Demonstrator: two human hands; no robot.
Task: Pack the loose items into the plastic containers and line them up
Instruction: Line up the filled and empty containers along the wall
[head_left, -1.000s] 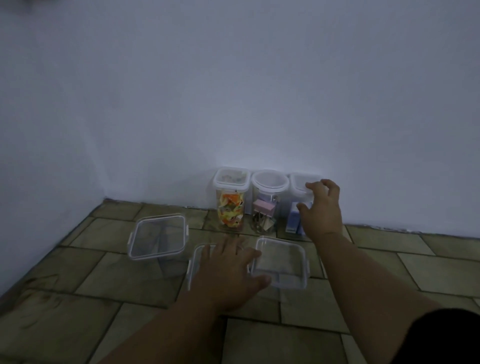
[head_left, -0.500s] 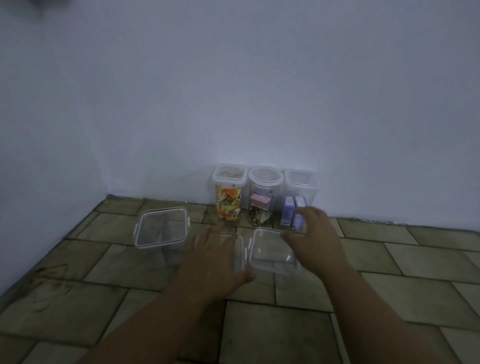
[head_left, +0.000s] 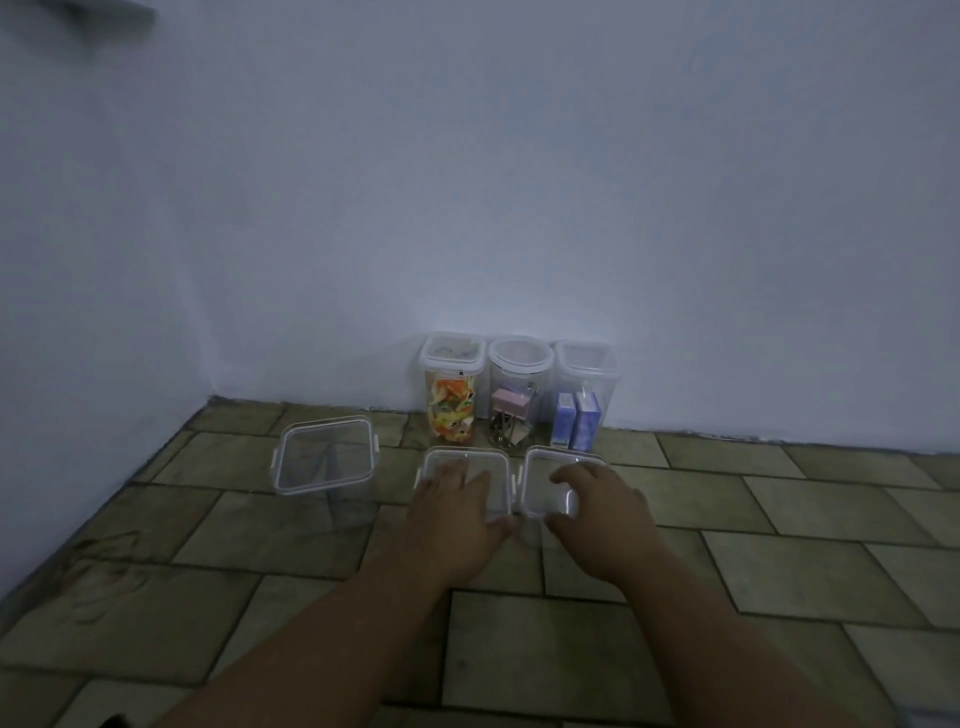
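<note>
Three tall clear containers stand in a row against the wall: one with colourful pieces (head_left: 451, 410), one with a pink box and binder clips (head_left: 511, 415), one with two blue boxes (head_left: 576, 423). In front of them stand three empty clear containers. My left hand (head_left: 457, 514) lies over the top of the middle empty container (head_left: 467, 453), fingers spread, thumb at its near right corner. My right hand (head_left: 597, 512) curls over the near edge of the right empty container (head_left: 543, 478). The left empty container (head_left: 324, 460) stands apart, untouched.
The floor is tan tile (head_left: 779, 519). A pale wall (head_left: 519, 208) runs behind the containers and meets a second wall at the left corner (head_left: 208, 400).
My right hand has left the blue-box container at the wall and come down onto the right empty container. My left hand has stayed on the middle empty container.
</note>
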